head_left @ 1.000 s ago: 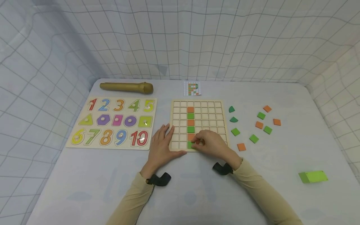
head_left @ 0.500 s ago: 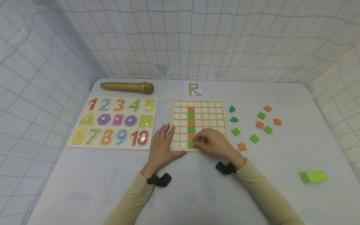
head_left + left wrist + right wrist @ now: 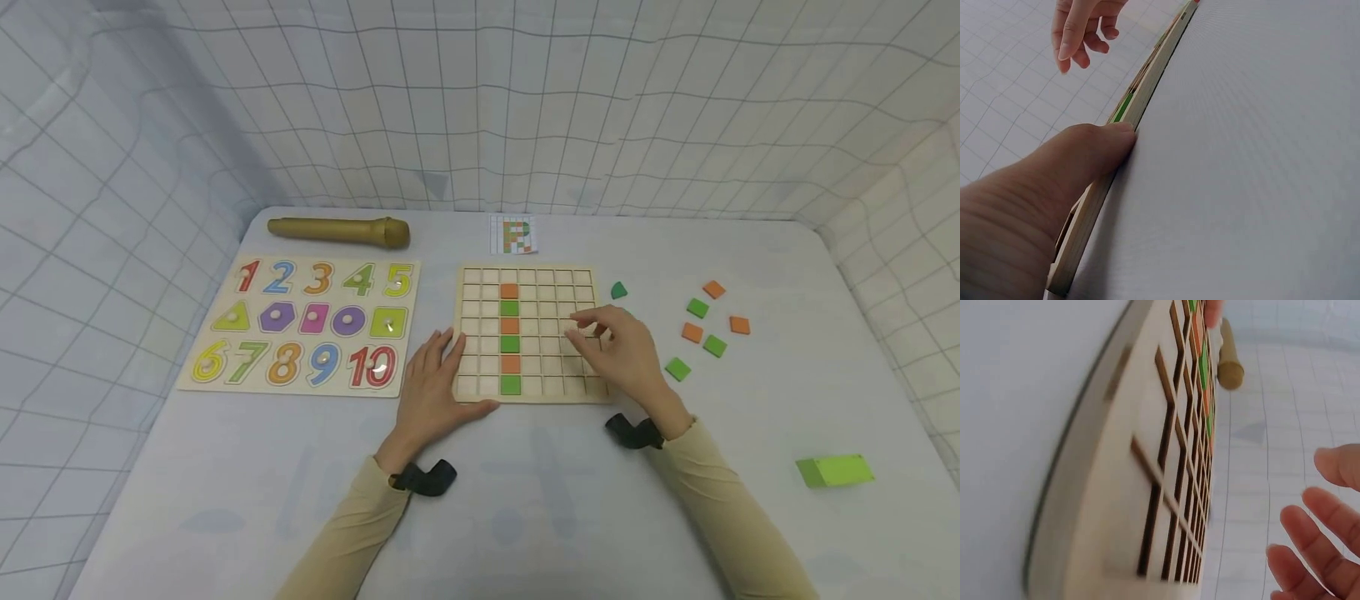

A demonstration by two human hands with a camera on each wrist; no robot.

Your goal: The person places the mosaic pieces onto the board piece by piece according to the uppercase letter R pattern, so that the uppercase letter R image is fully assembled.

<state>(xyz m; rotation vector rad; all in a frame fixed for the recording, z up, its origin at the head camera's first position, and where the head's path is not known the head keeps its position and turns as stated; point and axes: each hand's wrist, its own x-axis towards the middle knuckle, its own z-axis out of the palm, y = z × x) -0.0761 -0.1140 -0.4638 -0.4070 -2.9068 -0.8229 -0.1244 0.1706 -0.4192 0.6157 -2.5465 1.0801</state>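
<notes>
A wooden grid board (image 3: pixel 551 364) lies flat, with alternating orange and green square tiles (image 3: pixel 510 343) set down its third column. My left hand (image 3: pixel 429 392) rests against the board's near left corner, fingers extended along the left side. The left wrist view shows its thumb (image 3: pixel 1094 147) pressing the front edge. My right hand (image 3: pixel 626 354) hovers over the board's right side, thumb and index finger apart, holding nothing. In the right wrist view, its fingers (image 3: pixel 1316 550) are loosely spread. This hand hides some loose pieces beside the board.
Right of the board lie a dark green quarter-round piece (image 3: pixel 618 290) and several loose square tiles (image 3: pixel 692 332). A pattern card (image 3: pixel 513 235) sits behind it. To the left are a number puzzle (image 3: pixel 300 321) and a gold toy microphone (image 3: pixel 337 232). A green block (image 3: pixel 835 471) stands at right.
My right hand has lifted from the lower tiles of the column and moved right and away from me, its fingers opening. The left hand stays in place.
</notes>
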